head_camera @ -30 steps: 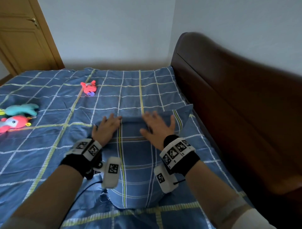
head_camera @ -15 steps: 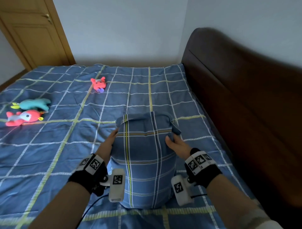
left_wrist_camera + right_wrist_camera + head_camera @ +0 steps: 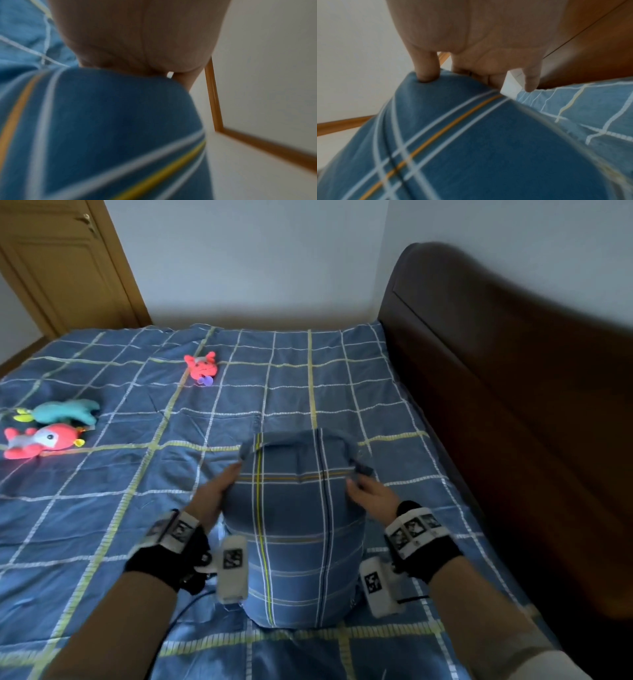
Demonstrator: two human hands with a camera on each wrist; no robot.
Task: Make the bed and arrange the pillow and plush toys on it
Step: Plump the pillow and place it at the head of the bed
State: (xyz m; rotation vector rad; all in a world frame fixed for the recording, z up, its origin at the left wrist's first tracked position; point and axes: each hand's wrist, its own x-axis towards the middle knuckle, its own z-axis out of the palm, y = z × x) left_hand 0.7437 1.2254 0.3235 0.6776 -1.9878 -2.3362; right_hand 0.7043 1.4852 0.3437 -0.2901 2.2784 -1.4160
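Observation:
A pillow (image 3: 294, 525) in a blue plaid case stands on end on the bed, close to the headboard. My left hand (image 3: 219, 491) grips its left side and my right hand (image 3: 370, 491) grips its right side near the top. In the left wrist view my left hand's palm (image 3: 137, 40) lies against the pillow (image 3: 111, 128), fingers hidden behind it. In the right wrist view my right thumb (image 3: 426, 67) digs into the pillow (image 3: 488, 142). A red plush toy (image 3: 202, 368) lies farther up the bed. A teal plush (image 3: 65, 412) and a pink plush (image 3: 41, 440) lie at the left.
The blue plaid bedcover (image 3: 102, 508) is spread flat over the bed. A dark brown headboard (image 3: 513, 405) runs along the right. A wooden door (image 3: 61, 268) stands at the back left, and a pale wall behind the bed's far edge.
One second ago both hands lay flat on the pillow lying down. They have since taken its sides and raised it on end, and now hold it slightly nearer to me.

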